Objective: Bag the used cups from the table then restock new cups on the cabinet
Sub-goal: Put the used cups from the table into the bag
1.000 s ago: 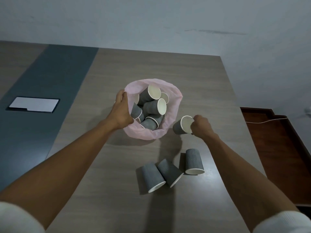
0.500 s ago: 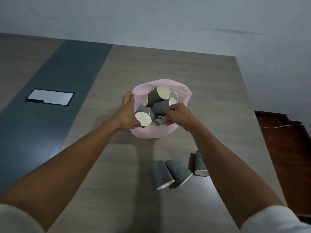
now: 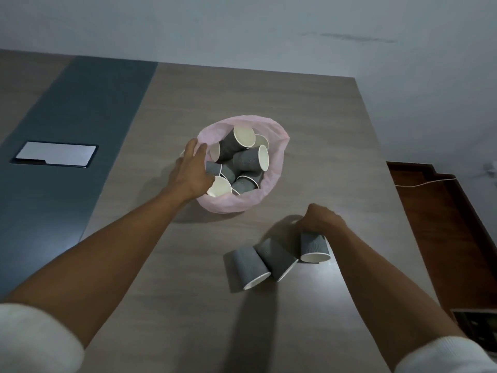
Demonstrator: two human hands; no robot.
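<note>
My right hand (image 3: pixel 321 220) sits low and right of the middle of the frame, on the closed end of a gray cup (image 3: pixel 313 247). The cup lies on its side on the desk (image 3: pixel 188 305), just below my hand, with its long side pointing down the frame and its white open end toward me. My right fingers (image 3: pixel 304 224) curl down around the cup's closed end; I think they have it, but I cannot see how tight. Two more cups (image 3: pixel 265 262) lie just to its left, touching each other.

The pink bag (image 3: pixel 266 195) is up and to the left, full of cups. My left hand (image 3: pixel 192 172) holds its near-left rim, fingers half open and bent over the edge, keeping the mouth wide. My right hand is nearer the loose cups, so it should carry this one up and left into the bag.
</note>
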